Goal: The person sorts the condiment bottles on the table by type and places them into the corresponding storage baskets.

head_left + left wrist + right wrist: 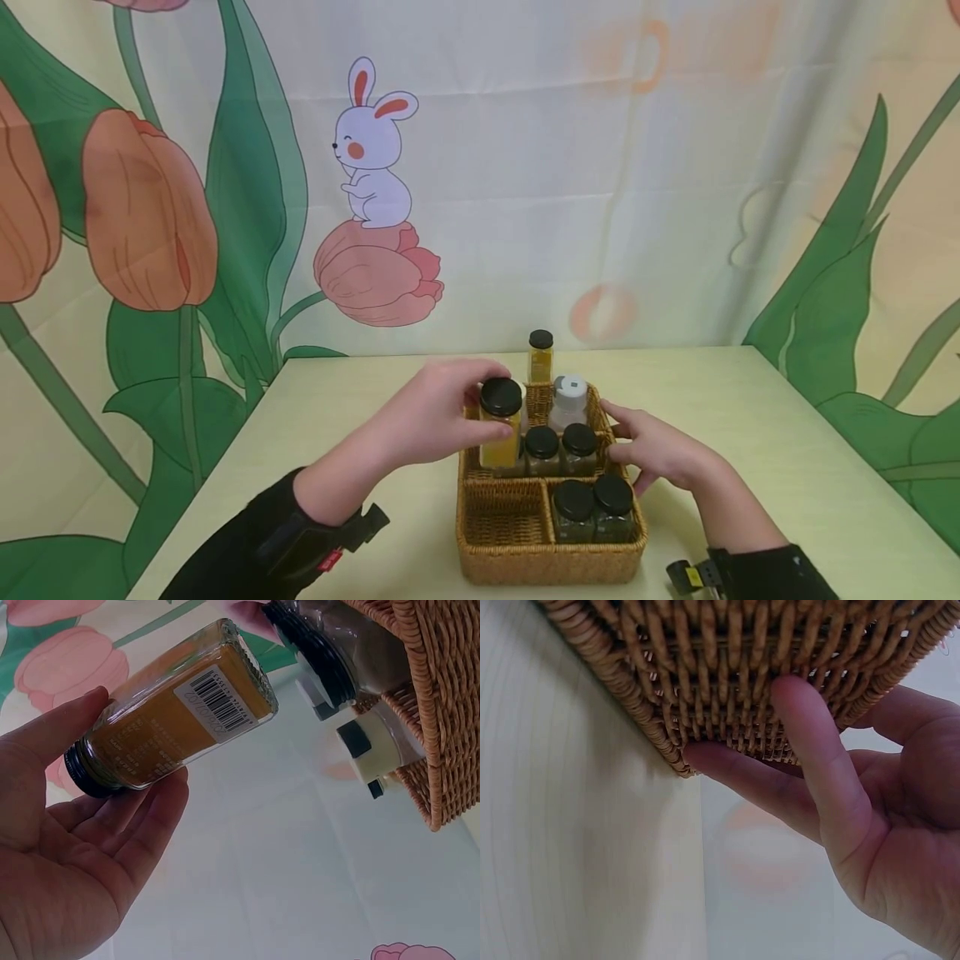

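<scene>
My left hand (442, 412) holds a square glass jar (500, 433) of yellow powder by its black-lidded end, above the left side of a wicker basket (551, 568). In the left wrist view, thumb and fingers pinch the jar near the lid, and its barcode label (215, 703) shows. My right hand (663, 446) touches the basket's right outer wall with its fingers extended. Black-lidded jars stand in the basket's middle row (542, 450) and front right compartment (573, 512). A white-capped bottle (570, 404) stands in the rear compartment; what is behind the held jar is partly hidden.
Behind the basket, a slim black-lidded yellow jar (540, 358) stands partly hidden by the rim. The basket rests on a pale table (360, 533). A curtain (510, 167) printed with tulips and a rabbit hangs at the table's back edge.
</scene>
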The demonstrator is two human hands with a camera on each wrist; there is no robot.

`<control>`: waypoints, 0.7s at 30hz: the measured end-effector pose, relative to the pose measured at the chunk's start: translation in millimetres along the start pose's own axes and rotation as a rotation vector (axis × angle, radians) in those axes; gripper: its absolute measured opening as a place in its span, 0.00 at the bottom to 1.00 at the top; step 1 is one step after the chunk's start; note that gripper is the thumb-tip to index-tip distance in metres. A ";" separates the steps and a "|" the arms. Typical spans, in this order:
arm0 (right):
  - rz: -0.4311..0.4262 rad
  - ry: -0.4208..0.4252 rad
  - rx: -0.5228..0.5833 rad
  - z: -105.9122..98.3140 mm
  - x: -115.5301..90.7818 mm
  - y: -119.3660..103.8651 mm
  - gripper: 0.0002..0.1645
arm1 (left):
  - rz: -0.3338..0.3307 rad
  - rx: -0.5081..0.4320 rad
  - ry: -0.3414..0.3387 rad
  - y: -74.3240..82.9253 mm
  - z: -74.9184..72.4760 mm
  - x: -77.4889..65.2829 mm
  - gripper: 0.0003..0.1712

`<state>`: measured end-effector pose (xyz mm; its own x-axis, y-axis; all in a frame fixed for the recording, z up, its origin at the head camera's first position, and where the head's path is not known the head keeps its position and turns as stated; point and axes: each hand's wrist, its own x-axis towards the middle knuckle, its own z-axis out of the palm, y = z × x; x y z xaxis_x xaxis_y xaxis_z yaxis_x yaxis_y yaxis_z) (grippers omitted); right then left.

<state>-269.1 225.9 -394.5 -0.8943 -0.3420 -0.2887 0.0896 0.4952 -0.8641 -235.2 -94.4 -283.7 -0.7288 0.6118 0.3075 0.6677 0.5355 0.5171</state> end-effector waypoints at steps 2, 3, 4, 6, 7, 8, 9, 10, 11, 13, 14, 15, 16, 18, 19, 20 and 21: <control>0.000 0.002 -0.002 0.0 0.0 0.2 0.52 | -0.013 0.003 -0.010 1.5 1.2 -0.5 0.25; -0.001 0.003 -0.002 0.0 0.0 0.3 0.52 | -0.019 0.005 -0.013 2.2 1.8 -0.8 0.25; -0.002 0.004 -0.004 0.0 0.1 0.4 0.52 | -0.025 0.009 -0.017 2.9 2.5 -1.1 0.25; -0.004 0.006 -0.006 0.0 0.3 0.8 0.52 | -0.032 0.016 -0.028 4.6 4.0 -1.8 0.24; -0.005 0.007 -0.006 0.1 0.3 1.1 0.52 | -0.034 0.016 -0.035 5.4 5.1 -2.1 0.23; -0.005 0.006 -0.006 0.2 0.4 1.3 0.52 | -0.033 0.015 -0.041 6.0 6.1 -2.5 0.23; -0.006 0.006 -0.006 0.2 0.5 1.5 0.52 | -0.032 0.012 -0.047 6.7 7.3 -2.8 0.23; -0.007 0.005 -0.006 0.3 0.6 1.6 0.52 | -0.030 0.013 -0.053 7.3 8.5 -3.0 0.23; -0.006 0.005 -0.005 0.3 0.6 1.6 0.52 | -0.026 0.010 -0.060 7.7 9.7 -3.3 0.23; -0.007 0.005 -0.004 0.2 0.5 1.5 0.52 | -0.018 0.015 -0.069 8.5 12.0 -3.7 0.22; -0.007 0.005 -0.004 0.2 0.5 1.4 0.52 | -0.015 0.015 -0.074 8.7 13.2 -4.0 0.23; -0.007 0.005 -0.003 0.1 0.5 1.4 0.52 | -0.011 0.021 -0.081 9.0 14.3 -4.2 0.23; -0.007 0.005 -0.003 0.1 0.4 1.4 0.52 | -0.007 0.030 -0.087 9.3 15.5 -4.5 0.23; -0.007 0.006 -0.003 -0.1 0.3 1.2 0.52 | 0.001 0.049 -0.097 9.6 17.8 -5.2 0.24; -0.007 0.006 -0.003 -0.1 0.2 1.2 0.52 | 0.000 0.057 -0.102 9.8 18.9 -5.6 0.25; -0.006 0.006 -0.003 -0.1 0.3 1.1 0.52 | 0.001 0.064 -0.107 9.9 20.1 -6.0 0.25; -0.006 0.006 -0.002 -0.1 0.3 1.1 0.52 | 0.000 0.072 -0.111 10.1 21.2 -6.5 0.25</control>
<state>-269.4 226.4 -395.5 -0.8974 -0.3398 -0.2813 0.0835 0.4953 -0.8647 -220.5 -80.6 -297.4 -0.7100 0.6706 0.2149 0.6799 0.5732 0.4574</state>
